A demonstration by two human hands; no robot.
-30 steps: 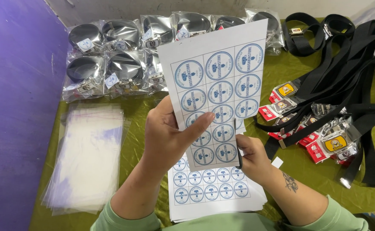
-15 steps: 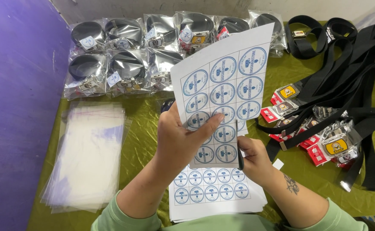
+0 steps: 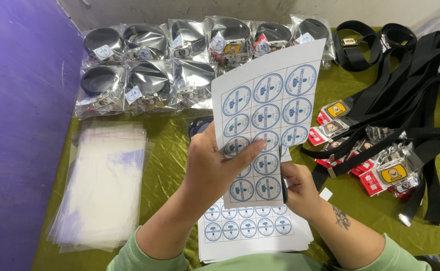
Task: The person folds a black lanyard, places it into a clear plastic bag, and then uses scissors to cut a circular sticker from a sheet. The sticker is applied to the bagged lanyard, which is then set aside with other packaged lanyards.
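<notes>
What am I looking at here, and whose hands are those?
A person wears a camera on their head, so you look down at their own two hands. The left hand holds up a sheet of round blue stickers. The right hand touches the sheet's lower edge. Below lies a stack of more sticker sheets. On the green cloth are clear plastic bags, bagged rolled belts and loose black belts.
</notes>
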